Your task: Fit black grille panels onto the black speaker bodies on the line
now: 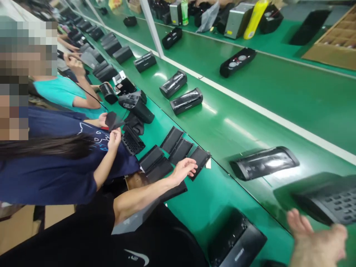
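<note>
My left hand point(184, 171) reaches over the left part of the bench, fingers loosely stretched out with nothing visible in them. It is beside a flat black panel point(200, 161); whether it touches the panel I cannot tell. Several similar panels, one a black panel point(171, 139), lie around it. At the lower right, my right hand point(317, 239) is blurred, its thumb and fingers spread apart. Just beyond it is a black housing with rows of slots point(340, 202), cut off by the frame edge. Contact between them is unclear.
A black speaker housing point(236, 241) stands near my front. Another glossy housing point(265, 163) lies on the green conveyor belt point(219, 137), with several more farther along. To the left, a co-worker in a dark blue shirt point(55, 167) handles a dark piece point(111, 120).
</note>
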Action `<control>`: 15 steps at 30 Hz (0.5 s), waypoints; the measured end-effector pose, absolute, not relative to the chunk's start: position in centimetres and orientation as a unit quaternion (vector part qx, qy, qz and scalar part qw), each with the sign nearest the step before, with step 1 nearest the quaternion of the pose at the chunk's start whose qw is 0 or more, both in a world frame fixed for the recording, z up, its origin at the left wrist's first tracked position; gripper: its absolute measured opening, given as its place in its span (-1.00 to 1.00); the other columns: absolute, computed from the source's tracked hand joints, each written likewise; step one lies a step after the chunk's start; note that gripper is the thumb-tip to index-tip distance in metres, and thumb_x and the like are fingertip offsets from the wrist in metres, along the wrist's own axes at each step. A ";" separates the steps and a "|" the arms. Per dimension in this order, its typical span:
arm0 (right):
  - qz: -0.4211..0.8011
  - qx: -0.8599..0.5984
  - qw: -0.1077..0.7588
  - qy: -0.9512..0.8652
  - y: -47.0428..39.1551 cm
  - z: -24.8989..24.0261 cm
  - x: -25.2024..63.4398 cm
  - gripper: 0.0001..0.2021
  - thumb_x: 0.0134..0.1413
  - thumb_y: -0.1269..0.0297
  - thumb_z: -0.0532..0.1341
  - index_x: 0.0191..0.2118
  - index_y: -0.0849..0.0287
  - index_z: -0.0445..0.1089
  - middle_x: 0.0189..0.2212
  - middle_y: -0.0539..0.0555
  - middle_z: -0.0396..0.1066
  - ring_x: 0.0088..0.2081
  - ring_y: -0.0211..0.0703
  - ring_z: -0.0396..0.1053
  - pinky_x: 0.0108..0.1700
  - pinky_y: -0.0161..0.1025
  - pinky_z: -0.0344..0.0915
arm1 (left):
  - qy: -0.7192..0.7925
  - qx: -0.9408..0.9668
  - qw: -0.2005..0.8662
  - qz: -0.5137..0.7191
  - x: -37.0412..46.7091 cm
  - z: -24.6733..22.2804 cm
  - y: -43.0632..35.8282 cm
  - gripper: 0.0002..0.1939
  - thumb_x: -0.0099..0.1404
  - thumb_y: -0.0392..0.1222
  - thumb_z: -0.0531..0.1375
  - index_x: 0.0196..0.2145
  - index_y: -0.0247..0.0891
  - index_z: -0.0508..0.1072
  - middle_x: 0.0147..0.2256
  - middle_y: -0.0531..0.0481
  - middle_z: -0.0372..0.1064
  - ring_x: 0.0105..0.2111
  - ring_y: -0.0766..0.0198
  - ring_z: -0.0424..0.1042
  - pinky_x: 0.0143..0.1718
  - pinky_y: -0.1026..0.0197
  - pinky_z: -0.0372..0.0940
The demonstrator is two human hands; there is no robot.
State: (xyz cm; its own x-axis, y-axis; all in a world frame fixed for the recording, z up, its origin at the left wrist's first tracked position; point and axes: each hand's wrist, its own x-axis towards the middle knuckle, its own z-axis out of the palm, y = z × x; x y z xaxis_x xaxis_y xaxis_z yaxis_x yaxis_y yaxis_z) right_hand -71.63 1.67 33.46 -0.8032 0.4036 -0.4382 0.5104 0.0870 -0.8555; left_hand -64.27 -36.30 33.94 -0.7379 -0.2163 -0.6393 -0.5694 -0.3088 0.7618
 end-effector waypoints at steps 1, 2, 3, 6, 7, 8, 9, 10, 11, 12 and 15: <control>-0.592 0.331 0.034 0.734 -0.1 33.2 -70.1 0.01 -0.10 -0.48 0.10 0.43 -0.07 0.07 0.33 0.47 0.15 0.29 0.71 0.16 -0.02 0.65 0.28 | 0.577 -0.349 0.108 0.730 -64.3 33.7 -36.7 -0.69 0.27 -0.09 0.33 -0.14 -0.34 0.45 -0.24 -0.10 0.52 -0.40 0.38 0.45 -0.41 0.31 0.35; -0.586 0.341 0.024 0.734 -2.3 33.0 -68.5 -0.05 -0.06 -0.48 0.08 0.39 -0.10 0.10 0.29 0.44 0.21 0.26 0.66 0.21 0.01 0.64 0.28 | 0.580 -0.352 0.099 0.728 -64.4 33.5 -37.1 -0.72 0.28 -0.11 0.31 -0.14 -0.34 0.45 -0.25 -0.10 0.52 -0.40 0.38 0.45 -0.41 0.31 0.35; -0.595 0.330 0.045 0.732 -4.8 32.7 -66.8 -0.14 -0.03 -0.46 0.11 0.32 -0.09 0.20 0.21 0.38 0.32 0.19 0.57 0.33 0.02 0.55 0.35 | 0.584 -0.352 0.091 0.726 -64.6 33.3 -37.4 -0.75 0.29 -0.14 0.31 -0.15 -0.34 0.45 -0.26 -0.09 0.52 -0.40 0.39 0.45 -0.40 0.32 0.34; -0.598 0.269 0.173 0.735 -13.0 31.5 -62.8 -0.29 -0.02 -0.41 0.22 0.03 0.09 0.37 -0.15 0.23 0.51 -0.13 0.29 0.52 -0.12 0.24 0.49 | 0.595 -0.352 0.072 0.719 -65.0 33.2 -37.8 -0.80 0.29 -0.21 0.30 -0.16 -0.33 0.46 -0.25 -0.07 0.53 -0.37 0.40 0.45 -0.39 0.35 0.31; -0.591 0.252 0.203 0.739 -15.5 31.0 -62.0 -0.29 -0.06 -0.40 0.28 -0.01 0.12 0.37 -0.21 0.20 0.52 -0.20 0.21 0.53 -0.16 0.17 0.50 | 0.598 -0.353 0.066 0.716 -65.1 33.3 -37.9 -0.82 0.29 -0.23 0.29 -0.15 -0.32 0.46 -0.24 -0.07 0.53 -0.36 0.40 0.44 -0.39 0.36 0.31; -0.577 0.238 0.227 0.747 -17.8 30.4 -61.6 -0.29 -0.08 -0.38 0.32 -0.03 0.15 0.37 -0.24 0.18 0.52 -0.25 0.15 0.52 -0.17 0.12 0.49 | 0.600 -0.354 0.061 0.715 -65.1 33.4 -37.9 -0.83 0.30 -0.25 0.27 -0.15 -0.32 0.46 -0.23 -0.08 0.53 -0.36 0.41 0.44 -0.39 0.36 0.31; -0.560 0.227 0.242 0.759 -19.6 29.8 -61.6 -0.30 -0.10 -0.34 0.37 -0.05 0.17 0.38 -0.26 0.16 0.52 -0.28 0.11 0.51 -0.16 0.10 0.48 | 0.601 -0.355 0.057 0.714 -65.0 33.5 -37.9 -0.84 0.31 -0.26 0.25 -0.14 -0.32 0.46 -0.21 -0.08 0.53 -0.36 0.41 0.44 -0.38 0.35 0.31; -0.542 0.217 0.254 0.771 -21.1 29.2 -61.8 -0.34 -0.09 -0.29 0.40 -0.07 0.18 0.39 -0.29 0.14 0.52 -0.28 0.07 0.50 -0.12 0.09 0.46 | 0.601 -0.354 0.053 0.714 -64.9 33.7 -37.9 -0.84 0.32 -0.27 0.23 -0.14 -0.33 0.45 -0.20 -0.09 0.53 -0.35 0.41 0.44 -0.37 0.35 0.32; -0.524 0.207 0.262 0.783 -22.1 28.6 -62.2 -0.40 -0.04 -0.24 0.40 -0.10 0.18 0.40 -0.30 0.11 0.51 -0.27 0.03 0.49 -0.08 0.08 0.44 | 0.601 -0.353 0.050 0.715 -64.6 33.9 -37.9 -0.84 0.32 -0.27 0.22 -0.13 -0.33 0.45 -0.19 -0.10 0.52 -0.35 0.41 0.43 -0.36 0.34 0.32; -0.509 0.198 0.268 0.793 -22.6 28.3 -62.6 -0.47 0.03 -0.20 0.39 -0.13 0.17 0.41 -0.32 0.08 0.49 -0.26 -0.01 0.48 -0.05 0.07 0.42 | 0.602 -0.352 0.047 0.716 -64.3 34.2 -37.9 -0.83 0.32 -0.28 0.21 -0.12 -0.33 0.45 -0.18 -0.10 0.52 -0.34 0.40 0.43 -0.35 0.34 0.33; -0.490 0.177 0.283 0.805 -21.7 28.6 -63.7 -0.54 0.14 -0.21 0.29 -0.23 0.15 0.42 -0.36 0.07 0.48 -0.27 -0.04 0.48 -0.06 0.00 0.41 | 0.605 -0.355 0.029 0.712 -63.4 34.8 -38.5 -0.78 0.31 -0.27 0.23 -0.08 -0.30 0.44 -0.11 -0.11 0.50 -0.26 0.39 0.43 -0.30 0.36 0.33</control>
